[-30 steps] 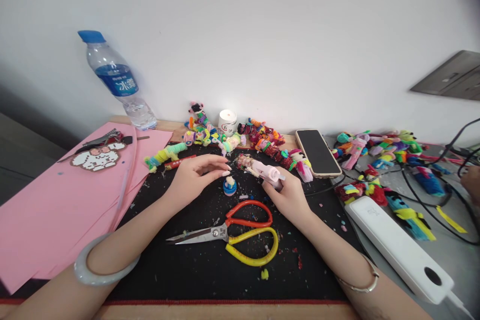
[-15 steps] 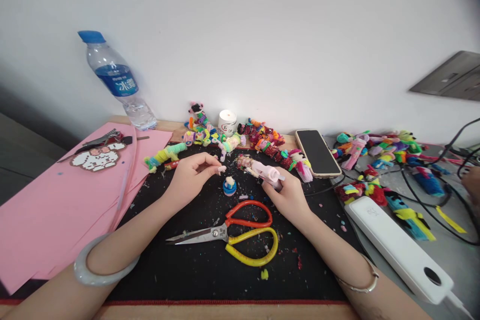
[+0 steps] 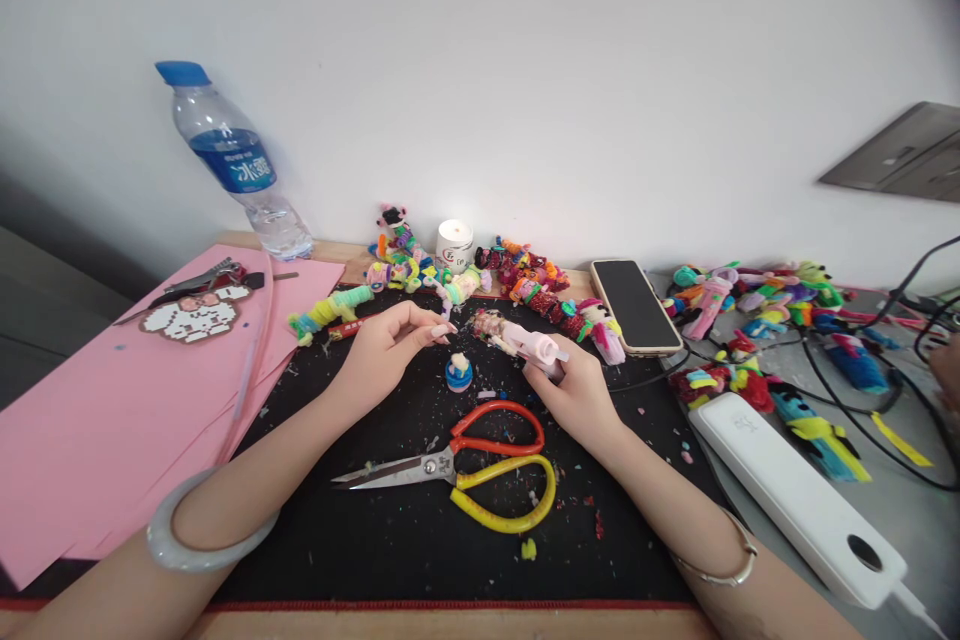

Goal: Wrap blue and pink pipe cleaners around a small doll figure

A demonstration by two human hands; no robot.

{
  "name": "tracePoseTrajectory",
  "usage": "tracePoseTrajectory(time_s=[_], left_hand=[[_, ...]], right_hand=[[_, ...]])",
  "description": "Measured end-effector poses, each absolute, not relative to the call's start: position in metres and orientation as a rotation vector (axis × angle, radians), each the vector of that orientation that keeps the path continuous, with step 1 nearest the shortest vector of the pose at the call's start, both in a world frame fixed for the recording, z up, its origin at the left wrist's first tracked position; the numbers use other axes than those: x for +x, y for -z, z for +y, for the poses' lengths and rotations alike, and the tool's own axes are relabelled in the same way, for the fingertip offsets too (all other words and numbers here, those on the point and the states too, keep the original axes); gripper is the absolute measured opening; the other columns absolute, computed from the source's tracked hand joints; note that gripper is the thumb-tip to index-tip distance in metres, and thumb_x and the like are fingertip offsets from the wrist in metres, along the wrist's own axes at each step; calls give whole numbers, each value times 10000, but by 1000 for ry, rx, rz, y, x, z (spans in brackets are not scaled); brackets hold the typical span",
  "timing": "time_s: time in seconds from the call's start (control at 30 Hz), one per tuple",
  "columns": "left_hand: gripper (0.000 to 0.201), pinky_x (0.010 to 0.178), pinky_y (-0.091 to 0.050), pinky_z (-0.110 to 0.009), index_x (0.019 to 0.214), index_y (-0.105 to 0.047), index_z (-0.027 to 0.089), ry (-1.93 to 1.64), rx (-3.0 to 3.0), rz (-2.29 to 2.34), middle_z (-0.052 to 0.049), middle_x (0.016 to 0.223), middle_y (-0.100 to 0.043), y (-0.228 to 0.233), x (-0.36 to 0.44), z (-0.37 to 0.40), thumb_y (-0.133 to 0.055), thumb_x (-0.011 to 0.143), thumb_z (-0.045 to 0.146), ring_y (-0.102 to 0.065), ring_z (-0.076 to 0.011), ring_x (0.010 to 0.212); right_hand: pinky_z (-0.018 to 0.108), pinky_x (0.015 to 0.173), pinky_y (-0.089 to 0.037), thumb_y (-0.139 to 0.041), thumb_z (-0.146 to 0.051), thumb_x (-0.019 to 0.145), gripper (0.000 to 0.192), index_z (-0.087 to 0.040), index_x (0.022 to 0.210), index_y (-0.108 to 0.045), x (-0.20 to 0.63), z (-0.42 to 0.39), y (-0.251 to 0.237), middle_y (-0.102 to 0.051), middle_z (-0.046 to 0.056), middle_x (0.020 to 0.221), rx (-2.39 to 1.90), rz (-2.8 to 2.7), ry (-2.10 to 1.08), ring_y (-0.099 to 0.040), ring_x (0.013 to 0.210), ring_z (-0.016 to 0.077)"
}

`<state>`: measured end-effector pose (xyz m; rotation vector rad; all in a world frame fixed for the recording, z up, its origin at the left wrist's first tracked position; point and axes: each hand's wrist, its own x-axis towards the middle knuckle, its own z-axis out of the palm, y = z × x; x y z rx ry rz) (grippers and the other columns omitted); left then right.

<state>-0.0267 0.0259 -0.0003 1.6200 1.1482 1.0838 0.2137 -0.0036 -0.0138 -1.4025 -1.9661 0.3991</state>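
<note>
My left hand (image 3: 382, 350) is raised over the black mat (image 3: 360, 540), thumb and fingertips pinched together. Whatever lies between them is too small to make out. My right hand (image 3: 574, 385) is wrapped round a pale pink glue gun (image 3: 531, 344), its front end pointing to the left and away from me. Between and just below the hands stands a small blue round piece with a cream figure on top (image 3: 459, 372). Nearer to me lie scissors (image 3: 442, 465) with one red and one yellow handle, blades to the left.
Fuzzy pipe-cleaner figures (image 3: 540, 300) line the back, with more at right (image 3: 810, 350) among black cables. A white paper cup (image 3: 454, 242), phone (image 3: 636, 305), power bank (image 3: 799, 500), water bottle (image 3: 232, 160) and pink sheets (image 3: 135, 420) surround the mat. Another person's hand (image 3: 943, 370) shows at right.
The fingertips of my left hand have shifted slightly to the right and up, toward the glue gun's front end. My right hand and the glue gun have hardly moved.
</note>
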Motion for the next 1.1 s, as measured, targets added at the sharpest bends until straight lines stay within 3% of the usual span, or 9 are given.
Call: tracePoseTrajectory(time_s=[0.23,0.33,0.47,0.7,0.93,1.1], left_hand=[[319,737,-478,-299,717,-586,139,-1065,1667,1198,-61,796,-663,2,-30,28,-484,846,412,-613,-177,782],[376,780,-472,-312,687,-574,144,-1070,1759,1186,-75,862,-664,2,-31,27,-395,886,408,-609,-189,840],[308,851,-467,-328,925,-607,152,-1036,1851,1111,-89,1064,-631,0,-29,25,-407,883,383,-579,-208,984],[426,925,-439,-354,1116,-573,195,-686,2183,979,-61,1114,-637,1,-27,23,-638,737,379,-588,-214,999],[415,950,-414,-316,1199,-511,232,-595,2279,968,-30,1181,-610,5,-26,22,-572,805,345,-564,-195,1075],[462,939,-430,-333,1256,-442,235,-659,2240,1039,-20,1093,-637,2,-25,21,-538,824,371,-605,-185,976]], right_hand=[[292,702,-437,-530,-146,766,129,-167,878,-592,214,-3,14,-644,42,845,-1396,-1962,-399,-578,766,192],[297,712,-439,-530,-144,767,141,-171,891,-591,214,-4,14,-646,43,861,-1396,-1960,-405,-580,777,194],[300,718,-439,-532,-142,767,142,-170,892,-592,214,-3,14,-644,42,858,-1406,-1966,-414,-579,776,193],[306,726,-444,-535,-141,765,165,-168,916,-598,214,-3,14,-647,46,879,-1409,-1961,-417,-587,797,198],[307,739,-446,-538,-136,766,187,-171,941,-593,214,-3,16,-646,45,893,-1392,-1956,-392,-591,819,202],[299,714,-440,-524,-128,773,165,-176,917,-588,213,-5,15,-633,43,866,-1396,-1964,-364,-583,788,194]])
